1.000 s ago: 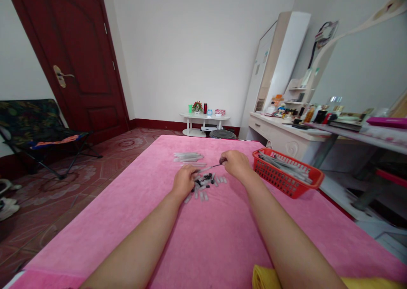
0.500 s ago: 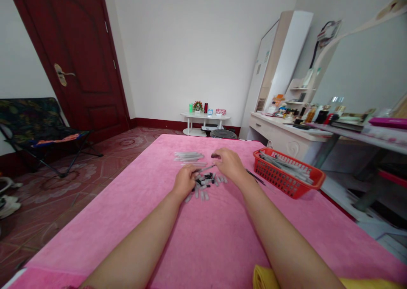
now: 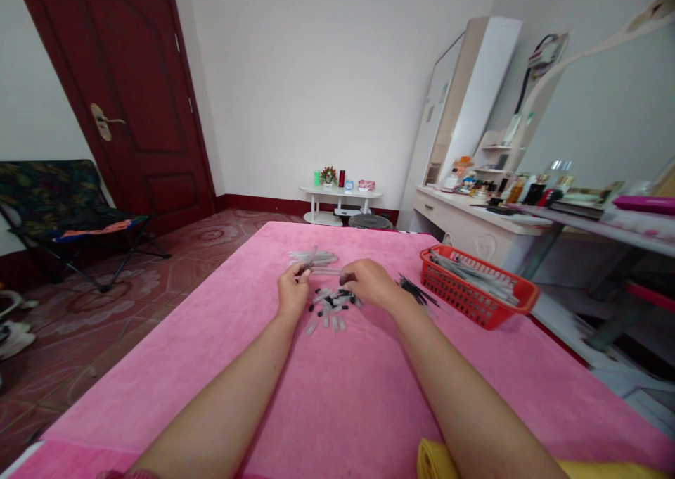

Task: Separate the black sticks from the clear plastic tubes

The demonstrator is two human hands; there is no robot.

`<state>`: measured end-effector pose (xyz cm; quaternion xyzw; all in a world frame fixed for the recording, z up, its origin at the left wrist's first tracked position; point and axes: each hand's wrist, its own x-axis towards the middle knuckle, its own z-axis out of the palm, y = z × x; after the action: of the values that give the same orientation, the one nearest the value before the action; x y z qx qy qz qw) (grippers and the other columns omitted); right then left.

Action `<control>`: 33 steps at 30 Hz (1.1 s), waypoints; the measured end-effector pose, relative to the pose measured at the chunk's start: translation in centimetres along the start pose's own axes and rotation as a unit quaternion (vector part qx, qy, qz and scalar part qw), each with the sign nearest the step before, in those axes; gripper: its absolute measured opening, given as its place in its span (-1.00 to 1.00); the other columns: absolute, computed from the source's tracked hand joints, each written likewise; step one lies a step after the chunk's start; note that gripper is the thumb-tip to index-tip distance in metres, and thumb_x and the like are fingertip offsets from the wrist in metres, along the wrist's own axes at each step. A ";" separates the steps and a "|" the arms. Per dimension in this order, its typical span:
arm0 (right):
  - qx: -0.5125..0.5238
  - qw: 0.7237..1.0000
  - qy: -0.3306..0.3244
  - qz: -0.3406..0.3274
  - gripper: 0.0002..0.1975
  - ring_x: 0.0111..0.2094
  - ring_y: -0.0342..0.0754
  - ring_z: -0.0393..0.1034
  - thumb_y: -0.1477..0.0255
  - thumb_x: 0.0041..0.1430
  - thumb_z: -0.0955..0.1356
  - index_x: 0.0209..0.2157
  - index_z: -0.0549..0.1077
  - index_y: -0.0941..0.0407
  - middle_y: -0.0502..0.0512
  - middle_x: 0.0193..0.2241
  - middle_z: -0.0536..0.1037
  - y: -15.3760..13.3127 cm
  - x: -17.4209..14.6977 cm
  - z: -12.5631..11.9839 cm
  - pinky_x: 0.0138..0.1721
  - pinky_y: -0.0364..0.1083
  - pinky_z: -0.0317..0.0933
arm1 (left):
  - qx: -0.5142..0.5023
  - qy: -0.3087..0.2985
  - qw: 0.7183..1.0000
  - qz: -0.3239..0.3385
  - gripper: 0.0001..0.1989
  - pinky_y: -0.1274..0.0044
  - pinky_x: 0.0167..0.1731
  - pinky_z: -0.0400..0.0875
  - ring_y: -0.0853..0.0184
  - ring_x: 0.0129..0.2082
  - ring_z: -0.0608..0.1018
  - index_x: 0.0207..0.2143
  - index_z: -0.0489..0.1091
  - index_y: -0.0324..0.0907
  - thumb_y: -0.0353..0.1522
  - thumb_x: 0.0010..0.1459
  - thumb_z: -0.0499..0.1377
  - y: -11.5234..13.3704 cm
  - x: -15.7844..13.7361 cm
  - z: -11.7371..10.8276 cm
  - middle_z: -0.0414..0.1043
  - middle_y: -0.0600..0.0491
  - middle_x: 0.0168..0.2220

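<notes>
My left hand (image 3: 294, 290) is closed on a slim greyish pen barrel (image 3: 314, 254), which points up and away from the fingertips. Behind it lies a small stack of similar pale barrels (image 3: 328, 257) on the pink cloth (image 3: 342, 394). My right hand (image 3: 365, 279) is lowered at the far right side of a loose pile of small clear and black pen caps (image 3: 334, 309). Its fingers are curled together and pointing down; whatever is between them is hidden. Thin black sticks, like pen refills (image 3: 418, 291), lie just right of that hand.
A red plastic basket (image 3: 474, 299) filled with grey pen-like sticks stands at the right of the table. Folded yellow cloth (image 3: 437, 459) lies at the near edge under my right forearm. Beyond are a low white table (image 3: 340, 193), a dresser (image 3: 464, 219) and a folding chair (image 3: 63, 205).
My left hand has shifted left and tilted the barrel upward. My right hand has dropped down toward the caps. More of the black sticks show beside the basket.
</notes>
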<state>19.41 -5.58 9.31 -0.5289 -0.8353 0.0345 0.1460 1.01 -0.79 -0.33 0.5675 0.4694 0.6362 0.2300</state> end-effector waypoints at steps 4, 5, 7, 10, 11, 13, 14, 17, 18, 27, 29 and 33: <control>-0.046 0.994 -0.097 -0.008 -0.76 -0.30 -0.10 0.47 0.53 -0.11 0.37 -0.33 0.59 0.08 0.05 -0.34 0.62 -0.7 -0.2 1.7 -0.40 -0.23 0.14 | -0.005 -0.011 1.000 0.012 -0.74 0.43 -0.12 0.38 0.26 -0.19 0.54 -0.25 0.49 -0.28 -0.43 0.03 0.08 0.1 -0.1 0.2 0.55 -0.04 -0.24; -0.061 0.993 -0.100 -0.005 -0.76 -0.30 -0.08 0.47 0.52 -0.12 0.38 -0.33 0.59 0.09 0.07 -0.33 0.62 -0.8 -0.2 2.0 -0.41 -0.22 0.14 | -0.006 -0.011 1.000 0.014 -0.74 0.43 -0.13 0.38 0.26 -0.20 0.54 -0.25 0.49 -0.28 -0.43 0.03 0.08 0.1 -0.1 0.2 0.55 -0.05 -0.24; -0.088 0.991 -0.099 0.002 -0.78 -0.30 -0.05 0.48 0.51 -0.12 0.38 -0.34 0.58 0.10 0.11 -0.33 0.61 -1.0 -0.2 2.5 -0.43 -0.21 0.13 | -0.005 -0.014 1.000 0.015 -0.74 0.44 -0.17 0.38 0.26 -0.21 0.54 -0.24 0.49 -0.27 -0.43 0.03 0.09 0.0 -0.1 0.3 0.55 -0.05 -0.24; -0.112 0.990 -0.087 0.013 -0.80 -0.28 -0.01 0.48 0.52 -0.08 0.36 -0.36 0.58 0.10 0.15 -0.33 0.61 -1.2 -0.1 3.0 -0.40 -0.19 0.15 | 0.006 -0.020 1.000 0.018 -0.75 0.45 -0.21 0.38 0.27 -0.23 0.54 -0.24 0.50 -0.25 -0.44 0.04 0.09 0.0 -0.2 0.3 0.55 -0.03 -0.25; -0.118 0.989 -0.083 0.017 -0.81 -0.27 0.01 0.48 0.51 -0.07 0.35 -0.37 0.58 0.10 0.16 -0.33 0.61 -1.3 -0.1 3.1 -0.39 -0.18 0.16 | 0.010 -0.022 1.000 0.020 -0.75 0.46 -0.21 0.38 0.27 -0.23 0.54 -0.25 0.50 -0.24 -0.44 0.04 0.09 0.0 -0.2 0.3 0.55 -0.02 -0.26; -0.122 0.989 -0.080 0.021 -0.80 -0.26 0.02 0.48 0.52 -0.06 0.34 -0.37 0.58 0.11 0.18 -0.33 0.61 -1.5 -0.2 3.1 -0.36 -0.17 0.18 | 0.019 -0.026 0.999 0.026 -0.75 0.46 -0.22 0.38 0.27 -0.23 0.53 -0.26 0.51 -0.23 -0.45 0.03 0.09 0.2 -0.3 0.2 0.55 -0.02 -0.26; -0.119 0.989 -0.084 0.023 -0.80 -0.27 0.02 0.48 0.53 -0.06 0.33 -0.37 0.58 0.11 0.18 -0.33 0.61 -1.5 -0.3 3.0 -0.35 -0.17 0.18 | 0.024 -0.030 0.999 0.029 -0.75 0.46 -0.22 0.38 0.28 -0.24 0.53 -0.26 0.51 -0.23 -0.45 0.03 0.09 0.2 -0.3 0.2 0.54 -0.01 -0.26; -0.089 0.990 -0.104 0.025 -0.76 -0.26 0.00 0.47 0.59 -0.07 0.32 -0.37 0.59 0.11 0.17 -0.32 0.61 -1.2 -0.3 2.3 -0.33 -0.18 0.19 | 0.042 -0.044 0.997 0.046 -0.75 0.46 -0.21 0.38 0.28 -0.24 0.53 -0.25 0.51 -0.21 -0.47 0.03 0.09 0.5 -0.4 0.2 0.54 0.00 -0.25; -0.071 0.992 -0.103 0.025 -0.75 -0.26 0.00 0.47 0.60 -0.07 0.32 -0.36 0.59 0.11 0.16 -0.32 0.61 -1.0 -0.2 2.1 -0.32 -0.18 0.19 | 0.049 -0.048 0.996 0.053 -0.75 0.46 -0.20 0.38 0.28 -0.24 0.52 -0.24 0.51 -0.21 -0.47 0.03 0.10 0.5 -0.4 0.2 0.54 0.01 -0.25; 0.245 0.954 0.162 0.059 -0.78 -0.46 -0.13 0.46 0.61 0.00 0.29 -0.33 0.52 0.16 0.06 -0.45 0.58 2.1 1.4 1.7 -0.37 -0.18 0.27 | 0.096 -0.084 0.984 0.122 -0.76 0.49 -0.26 0.38 0.28 -0.22 0.50 -0.24 0.50 -0.18 -0.51 0.05 0.11 0.1 -0.5 0.3 0.52 0.01 -0.24; 0.305 0.934 0.183 0.023 -0.80 -0.47 -0.14 0.45 0.59 0.00 0.29 -0.34 0.52 0.16 0.05 -0.45 0.57 2.2 1.6 1.9 -0.39 -0.18 0.28 | 0.099 -0.097 0.981 0.135 -0.75 0.48 -0.26 0.38 0.28 -0.22 0.50 -0.23 0.50 -0.17 -0.51 0.05 0.11 0.2 -0.6 0.3 0.52 0.00 -0.23; 0.333 0.917 0.219 0.011 -0.82 -0.42 -0.12 0.44 0.58 -0.09 0.34 -0.36 0.52 0.15 0.04 -0.45 0.57 2.0 1.8 1.9 -0.38 -0.17 0.29 | 0.100 -0.116 0.977 0.148 -0.72 0.48 -0.25 0.38 0.28 -0.21 0.49 -0.19 0.49 -0.15 -0.52 0.06 0.11 0.5 -0.8 0.3 0.51 0.00 -0.21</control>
<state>19.94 -2.87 7.45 -0.4529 -0.7170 0.1951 0.4926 1.63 -1.59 -0.39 0.7208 0.4117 0.5427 0.1282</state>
